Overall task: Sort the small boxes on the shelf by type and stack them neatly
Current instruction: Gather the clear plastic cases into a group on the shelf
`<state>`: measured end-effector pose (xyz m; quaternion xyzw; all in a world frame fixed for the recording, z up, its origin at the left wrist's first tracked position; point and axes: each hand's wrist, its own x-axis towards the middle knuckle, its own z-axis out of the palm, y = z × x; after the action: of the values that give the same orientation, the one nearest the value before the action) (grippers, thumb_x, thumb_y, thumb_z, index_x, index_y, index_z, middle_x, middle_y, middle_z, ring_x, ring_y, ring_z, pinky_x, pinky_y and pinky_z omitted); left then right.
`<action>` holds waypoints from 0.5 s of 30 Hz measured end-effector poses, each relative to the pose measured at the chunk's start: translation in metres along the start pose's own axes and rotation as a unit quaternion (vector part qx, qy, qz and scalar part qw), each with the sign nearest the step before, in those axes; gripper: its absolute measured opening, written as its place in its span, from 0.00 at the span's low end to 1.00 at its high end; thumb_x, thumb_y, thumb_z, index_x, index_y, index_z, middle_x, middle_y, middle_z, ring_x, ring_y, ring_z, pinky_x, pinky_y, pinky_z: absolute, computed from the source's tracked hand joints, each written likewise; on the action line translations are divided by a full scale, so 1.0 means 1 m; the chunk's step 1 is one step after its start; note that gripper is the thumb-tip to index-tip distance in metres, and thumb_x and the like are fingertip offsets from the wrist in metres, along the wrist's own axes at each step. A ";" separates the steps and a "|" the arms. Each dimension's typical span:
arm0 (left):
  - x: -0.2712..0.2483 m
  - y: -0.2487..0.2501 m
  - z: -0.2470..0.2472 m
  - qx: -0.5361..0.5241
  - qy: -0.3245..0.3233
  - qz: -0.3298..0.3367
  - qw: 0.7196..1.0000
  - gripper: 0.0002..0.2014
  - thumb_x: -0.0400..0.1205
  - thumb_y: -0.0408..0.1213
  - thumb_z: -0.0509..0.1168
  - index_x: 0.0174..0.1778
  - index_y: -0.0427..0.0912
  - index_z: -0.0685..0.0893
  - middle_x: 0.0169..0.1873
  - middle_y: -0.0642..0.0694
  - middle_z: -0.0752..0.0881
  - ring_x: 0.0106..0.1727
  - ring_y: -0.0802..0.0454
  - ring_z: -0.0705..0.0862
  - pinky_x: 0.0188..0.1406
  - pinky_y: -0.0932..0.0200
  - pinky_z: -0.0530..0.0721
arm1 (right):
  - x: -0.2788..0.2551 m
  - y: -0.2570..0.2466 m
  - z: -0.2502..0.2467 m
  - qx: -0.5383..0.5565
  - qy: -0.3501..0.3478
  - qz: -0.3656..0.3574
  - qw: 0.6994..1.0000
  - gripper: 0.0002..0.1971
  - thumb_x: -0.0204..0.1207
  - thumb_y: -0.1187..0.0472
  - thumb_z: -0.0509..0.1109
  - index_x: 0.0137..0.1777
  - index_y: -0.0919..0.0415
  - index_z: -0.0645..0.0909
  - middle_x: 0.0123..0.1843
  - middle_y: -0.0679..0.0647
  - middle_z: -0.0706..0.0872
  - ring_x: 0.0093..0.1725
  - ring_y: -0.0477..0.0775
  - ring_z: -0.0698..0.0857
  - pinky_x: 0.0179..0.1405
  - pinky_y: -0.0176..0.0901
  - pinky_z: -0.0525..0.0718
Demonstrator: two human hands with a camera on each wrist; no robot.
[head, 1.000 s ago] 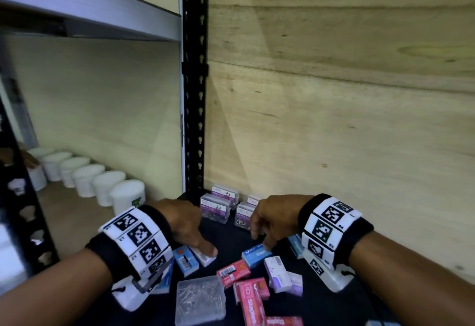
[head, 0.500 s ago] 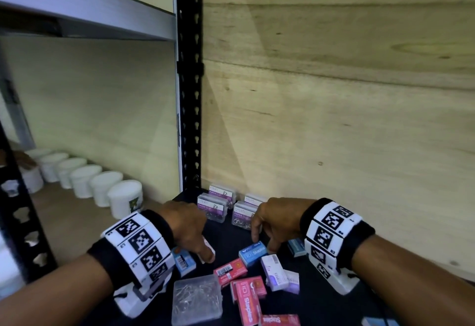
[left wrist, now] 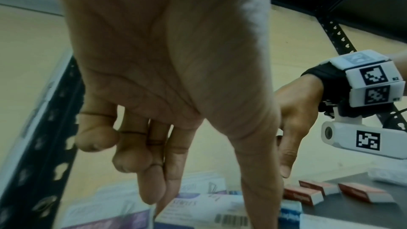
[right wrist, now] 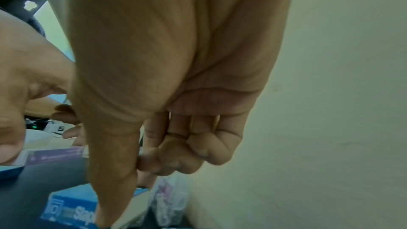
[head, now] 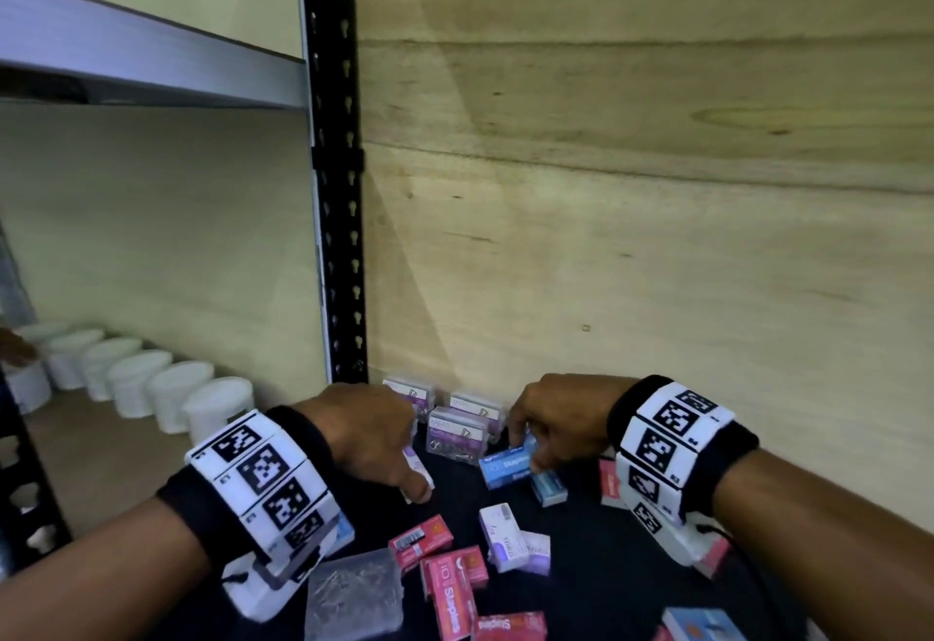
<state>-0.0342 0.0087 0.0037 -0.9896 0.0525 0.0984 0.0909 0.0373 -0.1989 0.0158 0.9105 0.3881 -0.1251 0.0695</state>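
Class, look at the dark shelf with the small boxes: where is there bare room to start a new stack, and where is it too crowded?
Bare dark shelf lies between the white boxes and the right wrist. Crowded: the back corner with purple boxes and the front red boxes.

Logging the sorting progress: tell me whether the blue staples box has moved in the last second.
Yes. The right hand has moved the blue staples box away from the barcoded red box, back toward the clear purple-labelled boxes.
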 end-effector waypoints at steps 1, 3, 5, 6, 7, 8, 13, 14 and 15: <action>0.001 0.006 -0.003 0.003 0.004 0.007 1.000 0.32 0.67 0.72 0.67 0.40 0.43 0.86 0.38 0.51 0.85 0.42 0.47 0.83 0.38 0.57 0.79 | -0.007 0.006 0.000 -0.005 0.003 0.012 1.000 0.18 0.76 0.53 0.76 0.66 0.52 0.83 0.47 0.48 0.83 0.46 0.51 0.80 0.45 0.40 0.73; 0.004 0.023 -0.009 0.006 0.012 0.018 1.000 0.32 0.67 0.73 0.67 0.41 0.42 0.84 0.39 0.49 0.85 0.42 0.46 0.83 0.38 0.57 0.77 | -0.022 0.020 0.001 -0.005 0.009 0.042 0.999 0.18 0.75 0.53 0.77 0.65 0.51 0.83 0.46 0.48 0.82 0.46 0.51 0.80 0.46 0.40 0.74; 0.009 0.043 -0.015 0.007 0.018 0.033 0.999 0.33 0.67 0.74 0.66 0.39 0.43 0.81 0.45 0.47 0.86 0.45 0.44 0.83 0.38 0.56 0.77 | -0.039 0.034 0.004 -0.004 0.012 0.075 0.997 0.18 0.74 0.54 0.77 0.65 0.51 0.84 0.43 0.47 0.80 0.46 0.52 0.80 0.46 0.39 0.74; 0.010 0.052 -0.017 0.010 0.020 0.042 0.999 0.33 0.67 0.75 0.66 0.37 0.43 0.79 0.43 0.46 0.85 0.44 0.44 0.82 0.37 0.56 0.76 | -0.046 0.041 0.005 -0.003 0.010 0.089 0.996 0.18 0.74 0.54 0.77 0.65 0.52 0.84 0.41 0.46 0.79 0.46 0.51 0.80 0.46 0.39 0.74; 0.013 0.064 -0.019 0.012 0.018 0.050 0.998 0.32 0.68 0.74 0.65 0.34 0.43 0.76 0.39 0.47 0.82 0.43 0.44 0.80 0.36 0.56 0.74 | -0.055 0.048 0.007 -0.002 0.008 0.104 0.995 0.18 0.74 0.54 0.77 0.64 0.52 0.84 0.38 0.44 0.78 0.46 0.51 0.80 0.45 0.39 0.74; 0.015 0.073 -0.021 0.011 0.017 0.056 0.998 0.32 0.68 0.74 0.65 0.31 0.44 0.74 0.35 0.49 0.79 0.42 0.44 0.79 0.35 0.55 0.73 | -0.061 0.055 0.009 -0.001 0.006 0.114 0.993 0.18 0.74 0.53 0.77 0.64 0.52 0.85 0.36 0.42 0.77 0.45 0.51 0.80 0.44 0.39 0.75; 0.028 0.124 -0.025 0.033 0.007 0.085 0.996 0.33 0.69 0.75 0.64 0.31 0.44 0.76 0.33 0.49 0.78 0.39 0.44 0.79 0.32 0.57 0.71 | -0.086 0.075 0.026 0.013 -0.027 0.145 0.989 0.18 0.72 0.50 0.78 0.61 0.52 0.85 0.36 0.41 0.79 0.47 0.51 0.82 0.45 0.40 0.78; 0.030 0.131 -0.025 0.037 0.001 0.090 0.995 0.33 0.69 0.76 0.63 0.32 0.44 0.77 0.34 0.48 0.79 0.38 0.44 0.79 0.33 0.57 0.71 | -0.088 0.076 0.030 0.015 -0.034 0.145 0.989 0.19 0.72 0.49 0.79 0.61 0.52 0.85 0.38 0.43 0.80 0.46 0.52 0.82 0.45 0.40 0.78; 0.033 0.140 -0.025 0.042 -0.006 0.093 0.995 0.33 0.69 0.76 0.63 0.32 0.44 0.78 0.34 0.48 0.80 0.37 0.45 0.80 0.33 0.57 0.72 | -0.091 0.077 0.034 0.019 -0.039 0.147 0.988 0.19 0.73 0.49 0.78 0.61 0.53 0.85 0.41 0.44 0.81 0.46 0.51 0.82 0.44 0.40 0.78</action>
<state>-0.0140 -0.1357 -0.0027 -0.9752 0.1474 0.1102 0.1230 0.0263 -0.3226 0.0114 0.9532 0.2448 -0.1558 0.0849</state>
